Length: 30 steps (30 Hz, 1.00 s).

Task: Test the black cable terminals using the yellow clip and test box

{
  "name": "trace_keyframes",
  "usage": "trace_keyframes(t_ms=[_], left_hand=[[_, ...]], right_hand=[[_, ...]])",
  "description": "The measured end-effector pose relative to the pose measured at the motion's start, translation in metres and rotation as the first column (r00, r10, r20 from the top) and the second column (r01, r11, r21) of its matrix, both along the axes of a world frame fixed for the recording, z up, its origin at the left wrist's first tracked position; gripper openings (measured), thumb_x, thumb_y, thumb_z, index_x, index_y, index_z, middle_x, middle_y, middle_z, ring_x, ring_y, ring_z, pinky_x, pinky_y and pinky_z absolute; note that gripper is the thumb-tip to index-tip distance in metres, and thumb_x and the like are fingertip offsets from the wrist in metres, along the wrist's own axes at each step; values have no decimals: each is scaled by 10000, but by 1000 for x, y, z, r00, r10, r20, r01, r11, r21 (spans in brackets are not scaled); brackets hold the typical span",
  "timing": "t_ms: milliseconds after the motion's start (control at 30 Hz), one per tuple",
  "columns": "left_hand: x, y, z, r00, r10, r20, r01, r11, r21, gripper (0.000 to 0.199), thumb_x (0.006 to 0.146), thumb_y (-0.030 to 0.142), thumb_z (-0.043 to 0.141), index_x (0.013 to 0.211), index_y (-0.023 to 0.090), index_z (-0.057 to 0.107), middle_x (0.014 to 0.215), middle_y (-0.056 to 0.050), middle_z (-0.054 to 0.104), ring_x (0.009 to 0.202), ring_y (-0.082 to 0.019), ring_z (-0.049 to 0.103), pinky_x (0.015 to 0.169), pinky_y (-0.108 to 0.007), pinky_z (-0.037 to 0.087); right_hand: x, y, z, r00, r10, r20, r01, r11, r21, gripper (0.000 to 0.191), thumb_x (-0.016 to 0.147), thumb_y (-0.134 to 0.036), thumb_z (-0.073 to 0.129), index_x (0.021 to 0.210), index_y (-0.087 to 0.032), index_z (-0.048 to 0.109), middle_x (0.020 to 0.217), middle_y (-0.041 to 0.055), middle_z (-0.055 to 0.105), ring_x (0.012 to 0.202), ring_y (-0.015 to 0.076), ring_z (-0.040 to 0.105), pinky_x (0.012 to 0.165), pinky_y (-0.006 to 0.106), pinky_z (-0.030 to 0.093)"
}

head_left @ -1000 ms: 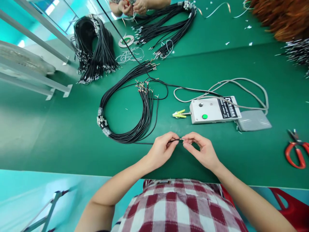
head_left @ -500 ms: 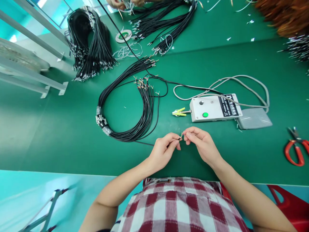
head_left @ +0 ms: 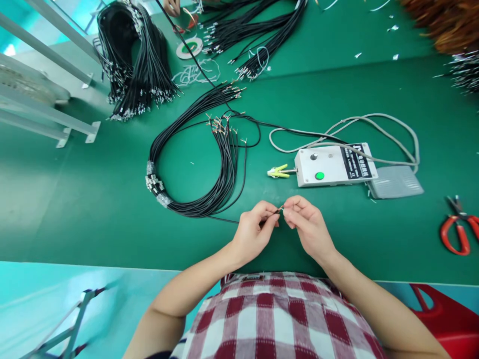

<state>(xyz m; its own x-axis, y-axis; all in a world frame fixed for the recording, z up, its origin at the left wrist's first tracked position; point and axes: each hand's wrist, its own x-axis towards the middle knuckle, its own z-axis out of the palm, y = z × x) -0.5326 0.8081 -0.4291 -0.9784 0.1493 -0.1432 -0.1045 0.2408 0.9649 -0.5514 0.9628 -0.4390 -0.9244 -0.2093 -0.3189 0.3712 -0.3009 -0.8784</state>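
My left hand (head_left: 256, 227) pinches a thin black cable (head_left: 224, 220) close to its stripped end. Fine coloured wires (head_left: 280, 209) stick out from that end. My right hand (head_left: 307, 224) has thumb and fingertips closed on the tips of these wires, just right of my left fingers. The cable runs back toward a curved bundle of black cables (head_left: 220, 192), whose near ends have split, bared wires. Behind my hands lies a white control box (head_left: 329, 174) with a green button, and a yellow clip (head_left: 279, 172) is fixed to its left end.
Red-handled pliers (head_left: 458, 232) lie at the right. A grey foot pedal (head_left: 396, 182) touches the box. More cable bundles (head_left: 157, 60), a tape roll (head_left: 189, 48) and another person's hand (head_left: 172, 7) are at the back. Metal legs (head_left: 80, 127) stand at the left.
The wires between my fingertips have shifted from pointing upward to lying across toward my right fingers. Both hands stay nearly in place. At the back, the other person's hand has moved.
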Motion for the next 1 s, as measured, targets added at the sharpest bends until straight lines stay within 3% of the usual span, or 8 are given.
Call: trace_keyframes(t_ms=[133,333,567,833,1000], left_hand=[[-2,0,0,999,25,37,-26,999,34,118,932,298,584,902,186,563,728,-15,686,587,-113,621,545,-215,478],[-4,0,3,995,48,82,-53,997,54,150,907,311,621,867,178,564,703,-10,671,546,-105,605,538,-217,487],[-4,1,4,994,51,92,-59,994,92,159,902,310,630,852,176,563,693,-9,668,553,-101,604,522,-206,494],[-6,-2,-5,978,28,207,-82,963,255,279,888,424,657,873,171,540,641,19,635,463,-83,576,445,-189,433],[-9,-5,-2,973,1,232,-69,955,288,304,881,442,664,891,166,535,644,17,643,445,-82,573,434,-189,423]], right_hand=[[6,2,-8,1000,7,-24,-6,999,34,202,819,-402,729,850,-227,633,708,-28,569,563,104,450,554,257,399],[1,9,-6,999,-4,-47,5,1000,17,218,865,-432,670,901,-218,655,687,-23,564,589,121,486,592,276,423],[4,-5,-10,998,-17,-60,18,1000,14,226,818,-436,739,909,-237,684,795,-9,640,578,104,490,594,275,455],[6,-11,-13,996,-69,-54,72,995,73,197,801,-407,762,890,-237,719,710,-11,652,556,112,507,559,278,466],[3,-11,-11,993,-87,-83,94,992,89,179,787,-382,773,869,-229,729,750,0,675,559,105,519,556,274,474]])
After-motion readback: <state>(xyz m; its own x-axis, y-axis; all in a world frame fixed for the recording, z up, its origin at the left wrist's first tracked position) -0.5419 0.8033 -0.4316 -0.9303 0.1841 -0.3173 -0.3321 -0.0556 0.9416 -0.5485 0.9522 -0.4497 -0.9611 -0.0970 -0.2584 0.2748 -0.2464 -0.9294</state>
